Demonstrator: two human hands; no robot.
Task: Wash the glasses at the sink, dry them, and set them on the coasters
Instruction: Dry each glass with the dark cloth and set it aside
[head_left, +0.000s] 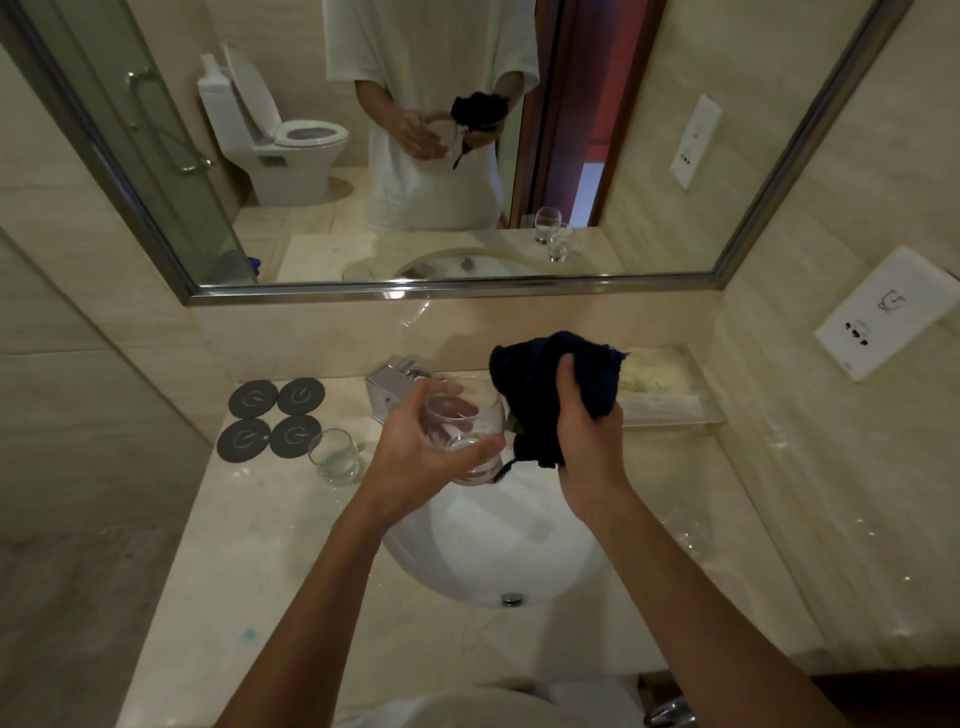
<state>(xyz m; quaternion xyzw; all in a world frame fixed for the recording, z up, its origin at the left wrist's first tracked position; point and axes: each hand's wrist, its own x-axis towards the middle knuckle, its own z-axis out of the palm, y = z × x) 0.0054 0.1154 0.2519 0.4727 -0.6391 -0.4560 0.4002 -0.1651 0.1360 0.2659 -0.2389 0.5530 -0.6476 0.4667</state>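
Observation:
My left hand (426, 452) grips a clear round glass (467, 415) over the white sink (498, 551), tilted with its mouth toward me. Beside it my right hand (587, 436) clutches a bunched dark blue cloth (545, 374), which touches the glass's right side. A second clear glass (335, 457) stands upright on the counter, left of the sink. Several round grey coasters (275, 418) lie in a square just beyond it, all bare. Another glass (685, 535) shows faintly on the counter to the right of the sink.
A chrome faucet (389, 387) stands behind the sink. The mirror (415, 156) above reflects the room and two glasses. A clear tray (665, 384) with packets sits at the back right. A white wall socket plate (893, 312) is on the right wall.

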